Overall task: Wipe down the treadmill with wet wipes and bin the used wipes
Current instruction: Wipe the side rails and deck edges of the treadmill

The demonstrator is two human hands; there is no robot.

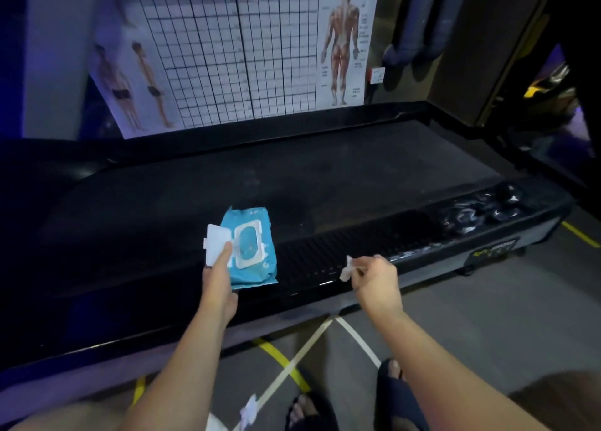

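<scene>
The left hand (217,287) grips the blue wipes pack (252,251), thumb on its open lid (215,243). The right hand (374,279) pinches a white wipe (346,269) near the pack.

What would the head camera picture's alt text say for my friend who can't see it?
A person's left hand holds a blue plastic wet-wipe pack with its white flip lid open over a black treadmill, while the right hand pinches a small white crumpled scrap.

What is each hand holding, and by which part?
Left hand grips the blue wipes pack at its near left corner, thumb beside the open lid. Right hand pinches a small white scrap by its edge.
</scene>
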